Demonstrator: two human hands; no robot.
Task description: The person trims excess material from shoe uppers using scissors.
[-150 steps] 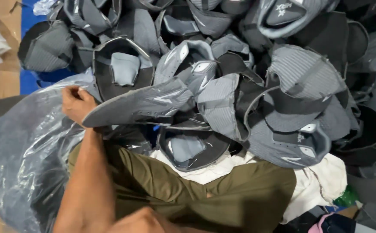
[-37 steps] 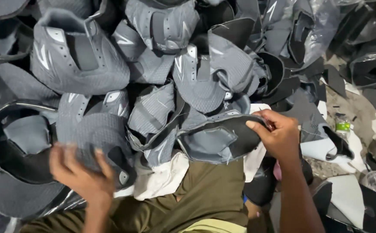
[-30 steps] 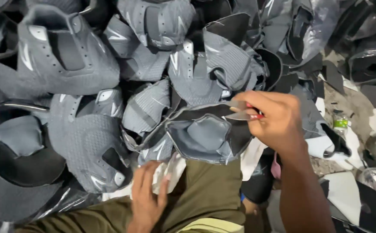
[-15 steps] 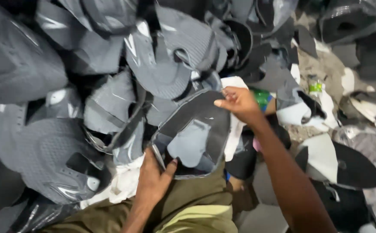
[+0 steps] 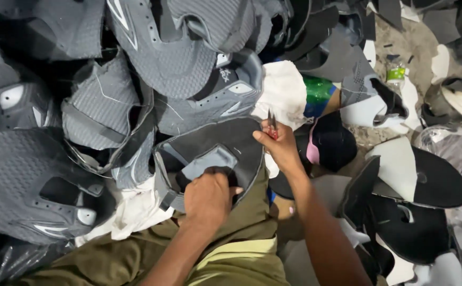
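We see the left hand [image 5: 208,198] pressed down on a grey shoe upper [image 5: 210,159] that lies across the lap, its fingers curled over the piece's inner edge near the lighter tongue panel; the fingers are bent closed around the material, though we cannot see the fingertips themselves, which are tucked under. The right hand [image 5: 280,147] pinches the upper's far edge between thumb and fingers, and in the same closed grip holds small snips [image 5: 272,125] with red handles, the blades pointing up and away from the wrist. Whether the blades touch the fabric we cannot tell.

The upper rests on olive trousers [image 5: 135,254], just below a heap of similar grey uppers [image 5: 151,58] that fills the left and top of the view. A white cloth [image 5: 284,90] lies just beyond the right hand. To the right, black and white cut pieces [image 5: 416,180] lie scattered on the floor. Both forearms run out of the lower edge of the frame.
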